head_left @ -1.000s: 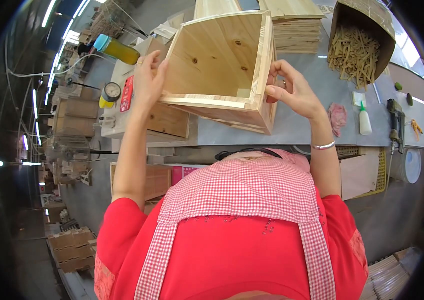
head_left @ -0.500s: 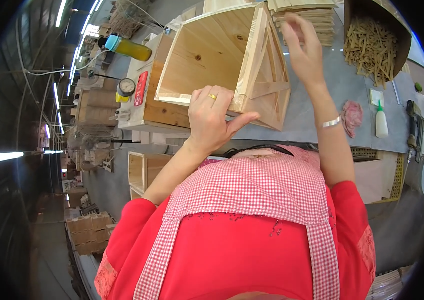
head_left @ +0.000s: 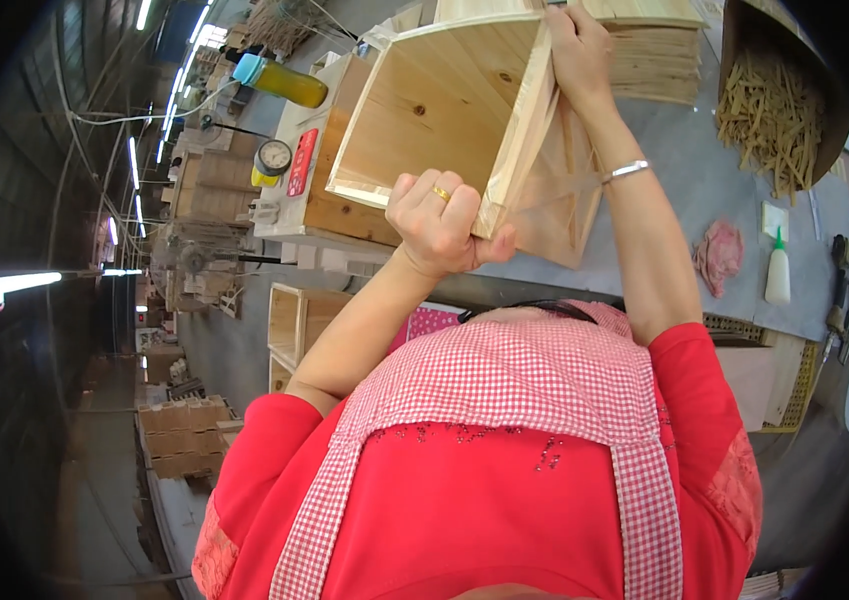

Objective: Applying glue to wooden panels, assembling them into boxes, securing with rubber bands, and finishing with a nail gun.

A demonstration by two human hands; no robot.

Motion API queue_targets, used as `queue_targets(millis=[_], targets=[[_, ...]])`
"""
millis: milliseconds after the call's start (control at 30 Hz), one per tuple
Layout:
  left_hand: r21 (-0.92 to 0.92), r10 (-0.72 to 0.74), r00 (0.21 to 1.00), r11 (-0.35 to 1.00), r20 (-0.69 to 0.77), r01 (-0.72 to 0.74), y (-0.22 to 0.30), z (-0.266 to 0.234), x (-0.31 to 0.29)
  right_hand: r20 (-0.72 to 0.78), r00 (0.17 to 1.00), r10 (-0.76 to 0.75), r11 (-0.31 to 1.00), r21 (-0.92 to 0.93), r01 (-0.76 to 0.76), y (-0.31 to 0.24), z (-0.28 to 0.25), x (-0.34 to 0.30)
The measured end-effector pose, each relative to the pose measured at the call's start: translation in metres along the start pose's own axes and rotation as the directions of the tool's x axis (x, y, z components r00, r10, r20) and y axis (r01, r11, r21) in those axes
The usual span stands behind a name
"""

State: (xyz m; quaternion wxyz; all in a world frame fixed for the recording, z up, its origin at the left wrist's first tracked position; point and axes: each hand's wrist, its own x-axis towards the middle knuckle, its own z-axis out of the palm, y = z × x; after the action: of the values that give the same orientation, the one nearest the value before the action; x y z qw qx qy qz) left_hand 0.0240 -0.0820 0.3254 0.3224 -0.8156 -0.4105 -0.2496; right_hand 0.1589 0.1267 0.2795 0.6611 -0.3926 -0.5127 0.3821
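Note:
A pale wooden box [head_left: 424,120] with knots in its boards stands tilted on the bench in front of me, its hollow inside facing up and left. My left hand [head_left: 449,222], wearing a gold ring, is closed on the box's near edge by the right corner, with the thumb bent in. At the far end of the same right-hand side, my right hand [head_left: 581,50] grips the rim; part of its fingers is hidden behind the wood. Slanting wooden strips show on the box's right outer side, partly covered by my right forearm.
Stacked thin boards [head_left: 654,60] lie behind my right hand. Farther right are a bin of wood strips [head_left: 769,115], a pink cloth [head_left: 718,257], a white glue bottle [head_left: 777,272] and a power tool [head_left: 843,285]. Left of the box stand a drink bottle [head_left: 284,80] and a round gauge [head_left: 272,157].
My right hand has come down from beside the box onto its far right rim and closed there. My left thumb has bent inward. The box has turned slightly.

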Motion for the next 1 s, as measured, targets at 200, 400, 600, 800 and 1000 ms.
queue_targets(millis=[200, 400, 600, 800, 1000], targets=[[-0.021, -0.034, 0.999, 0.999, 0.024, 0.034, 0.002, -0.005, 0.004, -0.053, 0.995, -0.081, 0.997, -0.017, 0.08, 0.009, -0.003, -0.002], [-0.067, -0.05, 0.999, 0.997, 0.002, 0.05, 0.003, -0.009, 0.007, 0.018, 0.998, -0.058, 0.995, 0.081, 0.056, -0.007, -0.019, -0.011], [-0.137, -0.092, 0.996, 0.986, 0.003, 0.091, 0.005, -0.008, 0.007, 0.281, 0.956, 0.078, 0.782, -0.612, 0.116, -0.048, -0.036, 0.016], [-0.217, -0.211, 0.977, 0.955, -0.022, 0.202, 0.02, -0.006, 0.016, 0.364, 0.928, 0.083, 0.587, -0.77, 0.25, -0.06, -0.018, 0.046], [-0.22, -0.268, 0.963, 0.941, -0.014, 0.258, 0.03, 0.001, 0.026, 0.45, 0.892, -0.025, 0.558, -0.734, 0.386, -0.038, -0.004, 0.058]])
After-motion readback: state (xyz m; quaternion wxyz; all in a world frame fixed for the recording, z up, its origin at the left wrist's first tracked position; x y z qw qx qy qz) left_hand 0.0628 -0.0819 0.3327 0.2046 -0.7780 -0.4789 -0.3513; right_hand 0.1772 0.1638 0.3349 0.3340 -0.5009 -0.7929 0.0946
